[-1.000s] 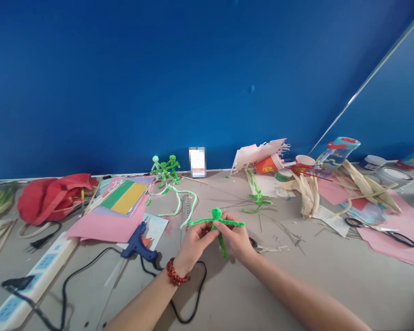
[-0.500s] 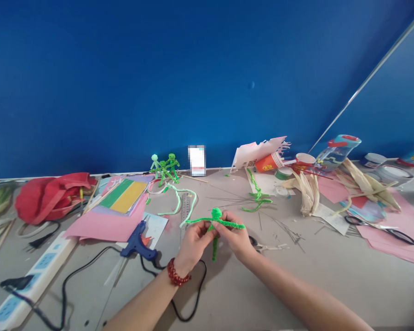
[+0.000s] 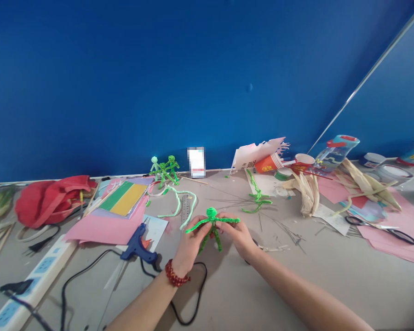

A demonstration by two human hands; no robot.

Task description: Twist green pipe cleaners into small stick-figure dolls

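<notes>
A bright green pipe cleaner figure (image 3: pixel 211 213) with a round head, two arms stretched sideways and two legs hangs between my hands above the grey table. My left hand (image 3: pixel 192 240) pinches it near the shoulder on the left, a red beaded bracelet (image 3: pixel 175 274) on that wrist. On the other side my right hand (image 3: pixel 238 233) grips it near the upper body, thumb towards the middle. Fingers cover part of the torso. Scissors (image 3: pixel 262 247) lie partly hidden behind my right hand. A pale green pipe cleaner (image 3: pixel 175 202) rests by a ruler (image 3: pixel 186 209) beyond my left hand.
Several finished green figures (image 3: pixel 163 169) stand by the blue wall. A blue glue gun (image 3: pixel 138 244) with its black cord and a white power strip (image 3: pixel 37 276) lie left. Thin wires (image 3: pixel 286 230), corn husks (image 3: pixel 307 193), larger scissors (image 3: pixel 382 227) and pink paper (image 3: pixel 396 243) lie right.
The figure has turned and shifted slightly left, so both legs now show spread apart below its body. Its left-side arm slopes downward more. Both hands keep hold of it.
</notes>
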